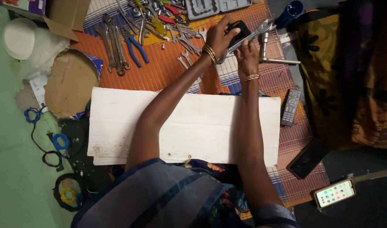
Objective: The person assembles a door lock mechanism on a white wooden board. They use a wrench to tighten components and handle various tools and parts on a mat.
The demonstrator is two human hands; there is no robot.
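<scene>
Gripping a small black block [239, 30] with our left hand [221, 37], our right hand [247, 52] clamps an adjustable wrench [254, 32] beyond the white board [185, 126]. Steel, stiff, heavy-headed; we judge mid-handle the best hold.

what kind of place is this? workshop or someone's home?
Probably a home floor used as a makeshift work spot, not a workshop. Loose steel spanners and pliers lie on an orange woven floor mat, a white wooden board rests across the person's lap, and a grey TV remote lies beside it.
</scene>
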